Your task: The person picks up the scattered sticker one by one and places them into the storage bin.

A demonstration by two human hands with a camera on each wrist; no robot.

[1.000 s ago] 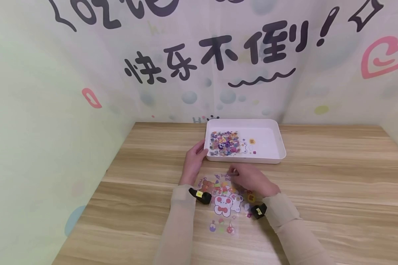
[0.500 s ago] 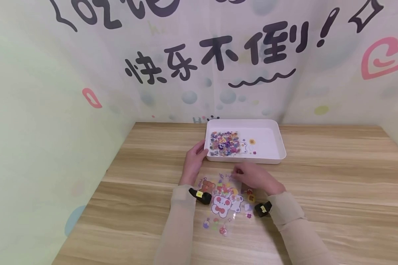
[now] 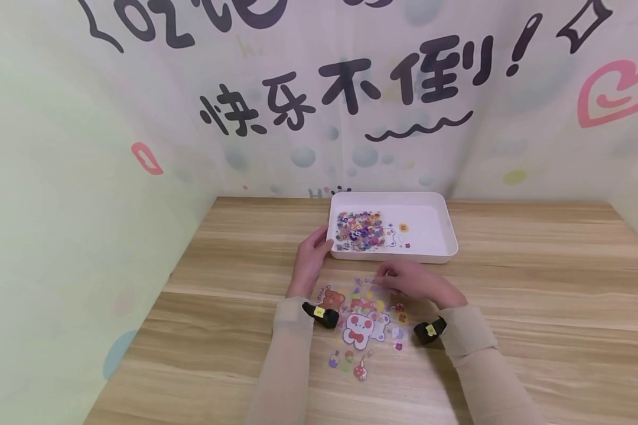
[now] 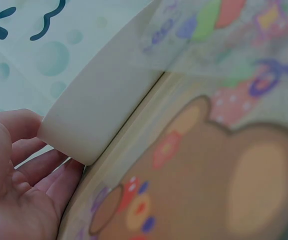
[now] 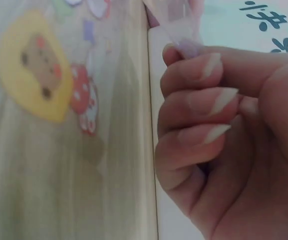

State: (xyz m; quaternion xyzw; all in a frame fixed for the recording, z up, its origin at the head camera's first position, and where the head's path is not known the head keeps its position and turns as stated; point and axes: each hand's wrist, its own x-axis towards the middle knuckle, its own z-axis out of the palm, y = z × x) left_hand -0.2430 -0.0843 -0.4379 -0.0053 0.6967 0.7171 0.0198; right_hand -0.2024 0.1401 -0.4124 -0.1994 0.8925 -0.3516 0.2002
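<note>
My left hand (image 3: 309, 260) holds the front left corner of a white tray (image 3: 393, 257), thumb and fingertips at its wall. In the left wrist view, that tray wall (image 4: 101, 95) rises just beyond the fingers. Close to the tray's front, my right hand (image 3: 412, 280) pinches the upper edge of a clear plastic sheet (image 3: 357, 330) printed with a white rabbit and small fruits. The pinched plastic (image 5: 187, 47) shows between thumb and index finger, the other fingers curled. Overlapping it is more clear plastic with a brown bear print (image 3: 332, 299).
Inside the tray, a clear packet of small colourful pieces (image 3: 360, 230) lies at the left, beside a few printed cartoon figures (image 3: 403, 228). A printed cloth wall (image 3: 276, 156) stands right behind the wooden table (image 3: 537, 307).
My right hand has moved a little to the right with the plastic edge. The sheet's lower end swung left, then slightly back. My left hand and the tray stay put.
</note>
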